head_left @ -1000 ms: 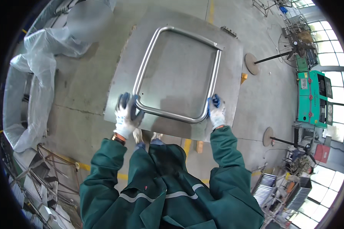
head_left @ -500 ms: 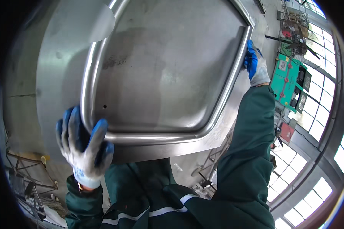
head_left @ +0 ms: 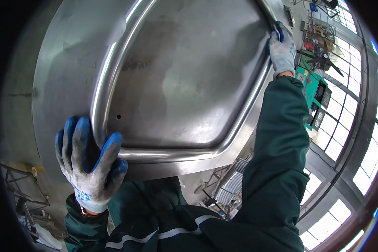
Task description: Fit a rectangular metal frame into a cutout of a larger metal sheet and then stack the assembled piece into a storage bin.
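In the head view, the shiny silver frame of rounded metal tube (head_left: 168, 154) lies on the broad, flat, grey metal table (head_left: 63, 92), reaching from the centre toward eleven and one o'clock. The right hand, in a pale knit glove with blue-coated fingers (head_left: 282, 52), has slid along the tube and sits near two o'clock, covering the frame's far right corner; half a second ago it rested lower, clear of that joint. Its fingers bend against the tube, though whether they grip cannot be told. The left hand, in a matching glove (head_left: 90, 172), stays at eight o'clock, fingers spread wide around the rounded near-left corner, seemingly touching it. The wearer leans closer than a second ago, when both hands were at the near corners. The hands' placement at diagonally opposite corners probably gives better control over how the frame sits.
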A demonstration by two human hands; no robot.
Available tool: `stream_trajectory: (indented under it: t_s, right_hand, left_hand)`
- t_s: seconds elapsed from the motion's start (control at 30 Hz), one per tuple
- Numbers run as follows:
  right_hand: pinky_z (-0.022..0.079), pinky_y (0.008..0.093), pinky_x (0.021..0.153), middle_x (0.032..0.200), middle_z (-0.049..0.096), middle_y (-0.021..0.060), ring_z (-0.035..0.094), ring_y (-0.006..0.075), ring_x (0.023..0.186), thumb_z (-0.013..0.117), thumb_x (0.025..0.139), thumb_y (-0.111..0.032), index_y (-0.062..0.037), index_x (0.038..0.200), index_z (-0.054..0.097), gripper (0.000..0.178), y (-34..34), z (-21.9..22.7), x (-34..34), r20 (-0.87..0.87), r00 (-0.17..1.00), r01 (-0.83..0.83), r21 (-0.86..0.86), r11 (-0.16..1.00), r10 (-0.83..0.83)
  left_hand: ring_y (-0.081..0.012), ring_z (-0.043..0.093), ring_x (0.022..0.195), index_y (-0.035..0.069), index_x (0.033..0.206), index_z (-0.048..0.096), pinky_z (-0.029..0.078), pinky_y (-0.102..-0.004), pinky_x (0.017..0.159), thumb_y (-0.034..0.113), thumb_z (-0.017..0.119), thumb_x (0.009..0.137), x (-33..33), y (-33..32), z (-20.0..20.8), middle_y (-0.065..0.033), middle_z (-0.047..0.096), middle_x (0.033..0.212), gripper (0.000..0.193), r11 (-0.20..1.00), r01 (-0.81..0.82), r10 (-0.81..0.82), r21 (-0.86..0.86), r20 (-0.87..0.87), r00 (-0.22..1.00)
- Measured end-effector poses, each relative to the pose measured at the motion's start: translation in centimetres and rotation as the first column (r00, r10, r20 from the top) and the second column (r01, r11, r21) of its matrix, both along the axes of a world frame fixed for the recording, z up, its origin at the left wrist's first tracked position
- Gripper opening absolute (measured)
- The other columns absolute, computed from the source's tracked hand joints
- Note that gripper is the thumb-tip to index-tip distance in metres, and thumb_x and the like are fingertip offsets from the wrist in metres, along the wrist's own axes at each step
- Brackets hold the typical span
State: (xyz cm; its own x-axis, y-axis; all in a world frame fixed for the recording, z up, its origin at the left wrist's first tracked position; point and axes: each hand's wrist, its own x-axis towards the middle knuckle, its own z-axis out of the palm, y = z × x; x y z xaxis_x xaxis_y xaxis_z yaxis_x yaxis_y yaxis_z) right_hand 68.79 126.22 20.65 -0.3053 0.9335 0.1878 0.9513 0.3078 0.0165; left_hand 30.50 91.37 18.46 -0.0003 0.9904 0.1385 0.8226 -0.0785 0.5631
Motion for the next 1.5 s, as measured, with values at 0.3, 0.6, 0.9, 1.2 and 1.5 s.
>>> stream_trajectory:
  t_s: [0.3, 0.6, 0.9, 1.2, 1.5]
  right_hand:
    - [0.047, 0.0294, 0.091, 0.116, 0.063, 0.0108, 0.061, 0.0202, 0.101, 0.061, 0.090, -0.023, -0.0021, 0.122, 0.058, 0.038, -3.9, 1.4, 2.7, -0.496, 0.807, 0.237, -0.222, 0.946, -0.319]
    - [0.050, 0.0232, 0.069, 0.107, 0.064, 0.0112, 0.060, 0.0151, 0.079, 0.066, 0.088, -0.020, 0.0003, 0.118, 0.060, 0.038, -4.1, -0.9, 11.2, -0.400, 0.875, 0.073, -0.449, 0.891, -0.273]
    - [0.048, 0.0245, 0.084, 0.111, 0.063, 0.0123, 0.060, 0.0182, 0.094, 0.070, 0.085, -0.031, 0.0001, 0.122, 0.058, 0.049, -5.7, -0.6, 6.6, -0.592, 0.408, 0.269, -0.649, 0.711, -0.695]
    - [0.051, 0.0260, 0.083, 0.100, 0.068, 0.0107, 0.064, 0.0178, 0.086, 0.075, 0.078, -0.010, 0.0024, 0.111, 0.063, 0.037, -22.5, -3.3, 5.8, -0.803, 0.170, 0.252, -0.526, 0.813, -0.572]
    - [0.051, 0.0262, 0.077, 0.092, 0.062, 0.0065, 0.061, 0.0195, 0.078, 0.065, 0.081, -0.002, 0.0007, 0.127, 0.050, 0.049, -29.3, 2.5, 0.0, -0.782, -0.376, -0.257, -0.427, 0.867, -0.497]
  left_hand:
    - [-0.0370, 0.039, 0.132, 0.023, 0.117, 0.066, 0.027, -0.0524, 0.110, 0.041, 0.058, 0.085, -0.3, -0.5, 0.0, -0.0147, 0.044, 0.141, 0.038, 1.000, -0.005, 0.005, -0.019, -0.007, 1.000]
    - [-0.0386, 0.040, 0.131, 0.022, 0.116, 0.067, 0.030, -0.0532, 0.108, 0.042, 0.059, 0.083, 0.1, -0.2, -0.7, -0.0157, 0.044, 0.141, 0.040, 1.000, -0.001, 0.001, -0.012, -0.019, 1.000]
    - [-0.0400, 0.042, 0.128, 0.018, 0.116, 0.067, 0.030, -0.0542, 0.107, 0.019, 0.065, 0.074, 0.4, -0.4, 0.4, -0.0151, 0.049, 0.135, 0.042, 0.984, 0.104, -0.096, 0.142, -0.061, 0.993]
    - [-0.0271, 0.056, 0.091, 0.012, 0.107, 0.058, 0.040, -0.0445, 0.089, 0.017, 0.060, 0.072, 3.2, 2.1, 4.0, -0.0077, 0.059, 0.096, 0.035, 0.849, 0.521, -0.507, -0.082, -0.400, 0.763]
    - [-0.0261, 0.056, 0.077, 0.009, 0.100, 0.061, 0.044, -0.0376, 0.075, 0.012, 0.063, 0.062, 0.2, -1.6, 24.2, -0.0060, 0.059, 0.085, 0.038, 0.761, 0.611, -0.532, 0.219, -0.330, 0.780]
